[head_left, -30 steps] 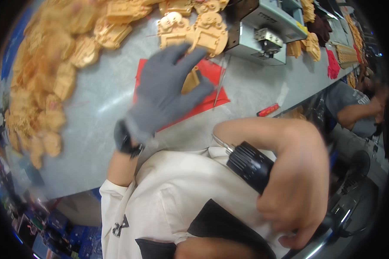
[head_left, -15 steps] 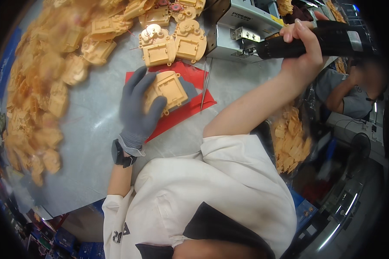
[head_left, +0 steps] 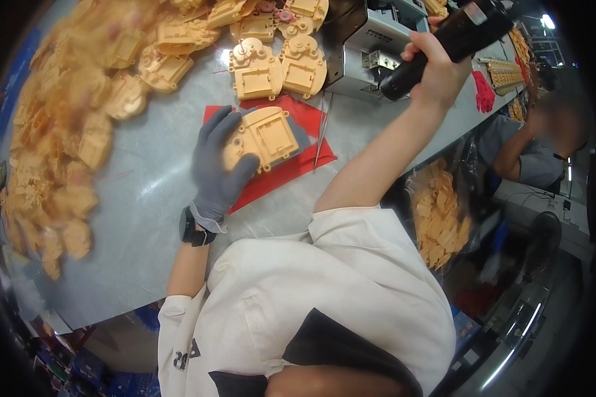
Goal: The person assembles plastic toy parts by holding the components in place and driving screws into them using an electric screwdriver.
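Observation:
My left hand [head_left: 213, 159], in a grey glove, closes its fingers and thumb round one side of a yellow plastic housing [head_left: 276, 135]. The housing has a rectangular recess and lies over a grey piece on a red mat [head_left: 245, 192]. Up and to the right, my bare right hand [head_left: 438, 74] is wrapped round a black electric screwdriver [head_left: 475, 32]. It slants down to the left, and its front end is beside the front of a grey screw feeder [head_left: 348, 65]. I cannot make out the bit or any screw on it.
Tweezers [head_left: 322, 135] lie at the mat's right. More yellow housings [head_left: 258, 78] stand beyond it, and a large heap [head_left: 89, 142] covers the table's left. A bag of yellow parts [head_left: 438, 215] sits at lower right. A pink glove [head_left: 483, 91] and another person [head_left: 540, 142] are farther right.
My right hand has moved left, and the screwdriver has swung from nearly level to a steep slant, its front end dropping away from the feeder's outlet. My left hand still holds the housing.

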The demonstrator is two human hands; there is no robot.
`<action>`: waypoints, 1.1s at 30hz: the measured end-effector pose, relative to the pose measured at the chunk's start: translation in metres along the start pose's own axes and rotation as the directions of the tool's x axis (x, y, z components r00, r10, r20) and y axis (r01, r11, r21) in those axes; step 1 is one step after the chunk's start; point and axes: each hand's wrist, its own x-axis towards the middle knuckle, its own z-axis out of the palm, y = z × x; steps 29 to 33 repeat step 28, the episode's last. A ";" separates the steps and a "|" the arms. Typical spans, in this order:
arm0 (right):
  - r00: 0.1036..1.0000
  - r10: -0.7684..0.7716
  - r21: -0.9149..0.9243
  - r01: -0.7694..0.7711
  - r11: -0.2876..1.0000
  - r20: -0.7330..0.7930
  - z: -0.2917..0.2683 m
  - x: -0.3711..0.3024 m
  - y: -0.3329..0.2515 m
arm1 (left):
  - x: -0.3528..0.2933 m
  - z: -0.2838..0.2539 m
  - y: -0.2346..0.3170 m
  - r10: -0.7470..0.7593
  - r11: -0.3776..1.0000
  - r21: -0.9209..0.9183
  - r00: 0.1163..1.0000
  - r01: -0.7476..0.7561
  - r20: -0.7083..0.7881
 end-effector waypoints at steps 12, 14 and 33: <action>0.936 -0.339 0.036 0.343 0.938 -0.099 0.003 0.002 -0.002 | -0.021 -0.003 0.002 0.096 0.992 0.085 0.995 -0.097 0.017; 0.931 -0.363 -0.002 0.363 0.932 -0.046 0.002 0.001 0.001 | -0.023 -0.003 -0.004 0.070 0.994 0.089 0.997 -0.068 -0.026; 0.829 -0.134 0.306 -0.047 0.951 0.544 0.032 -0.123 -0.068 | -0.022 -0.020 0.001 0.048 0.996 0.067 0.985 -0.060 0.169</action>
